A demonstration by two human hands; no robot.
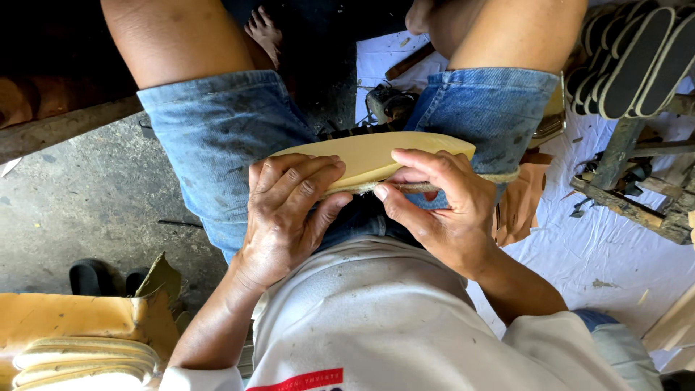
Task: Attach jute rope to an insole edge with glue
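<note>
A pale yellow shoe sole (376,153) lies across my lap on its side, resting on my denim shorts (217,137). My left hand (286,210) wraps over the sole's left end, fingers curled on its face. My right hand (441,206) grips its right part, thumb and forefinger pinching a tan jute rope (427,187) against the sole's edge. The rope runs along the rim and trails off to the right over my thigh.
A stack of rope-edged black soles (633,58) stands at the upper right above a rough wooden frame (630,206). White sheeting (601,261) covers the floor on the right. More pale soles (79,358) sit at the lower left beside yellow sheet material. Grey concrete floor (79,203) lies left.
</note>
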